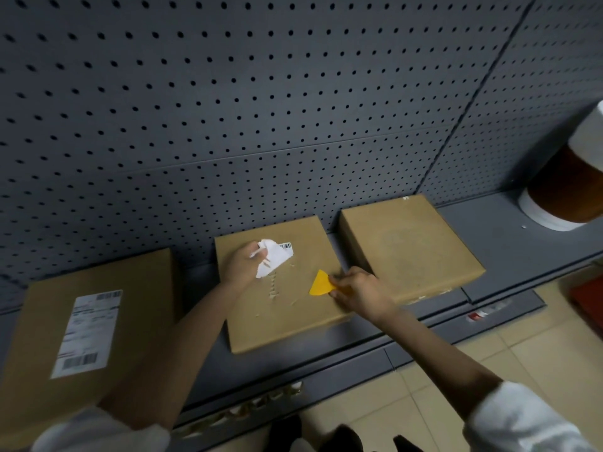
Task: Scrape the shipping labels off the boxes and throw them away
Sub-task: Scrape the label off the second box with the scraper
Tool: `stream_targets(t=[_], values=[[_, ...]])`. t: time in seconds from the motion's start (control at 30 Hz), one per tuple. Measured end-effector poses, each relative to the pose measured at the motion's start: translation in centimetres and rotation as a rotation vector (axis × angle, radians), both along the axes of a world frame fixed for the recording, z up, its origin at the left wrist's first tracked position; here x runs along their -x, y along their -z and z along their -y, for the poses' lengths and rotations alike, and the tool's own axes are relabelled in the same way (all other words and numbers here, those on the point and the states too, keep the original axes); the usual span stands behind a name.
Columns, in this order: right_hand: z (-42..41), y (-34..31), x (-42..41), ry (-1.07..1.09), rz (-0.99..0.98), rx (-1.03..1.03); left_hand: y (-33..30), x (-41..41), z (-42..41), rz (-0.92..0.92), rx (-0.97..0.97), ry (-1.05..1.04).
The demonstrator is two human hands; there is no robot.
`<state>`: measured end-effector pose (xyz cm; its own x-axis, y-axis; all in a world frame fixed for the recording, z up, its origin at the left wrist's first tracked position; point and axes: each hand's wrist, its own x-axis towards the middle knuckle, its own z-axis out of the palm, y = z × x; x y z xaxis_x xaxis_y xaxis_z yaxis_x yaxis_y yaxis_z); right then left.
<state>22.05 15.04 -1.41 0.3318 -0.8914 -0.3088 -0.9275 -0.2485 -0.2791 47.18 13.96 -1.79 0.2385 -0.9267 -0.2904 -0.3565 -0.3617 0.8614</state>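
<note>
Three flat cardboard boxes lie side by side on a low grey shelf. The middle box (287, 318) shows torn paper residue on its top. My left hand (243, 264) grips a crumpled, partly peeled white label (272, 257), whose barcode end still touches the box. Just right of it, my right hand (360, 293) holds a yellow scraper (321, 283), blade pointing left over the middle box. The left box (137, 321) carries a whole white shipping label (86, 331). The right box (408, 246) has a bare top.
A grey pegboard wall (261, 109) rises directly behind the shelf (522, 252). A white and brown container (567, 181) stands at the shelf's far right. Beige floor tiles (489, 347) lie below the shelf edge, with something red (587, 301) at the right border.
</note>
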Motion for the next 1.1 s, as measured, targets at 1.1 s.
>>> stream_targets(t=[1.1], values=[[1.1,-1.4,-8.3,-0.186,-0.06,0.089,0.8,-3.0,-1.3,-0.332,0.116,-0.182]])
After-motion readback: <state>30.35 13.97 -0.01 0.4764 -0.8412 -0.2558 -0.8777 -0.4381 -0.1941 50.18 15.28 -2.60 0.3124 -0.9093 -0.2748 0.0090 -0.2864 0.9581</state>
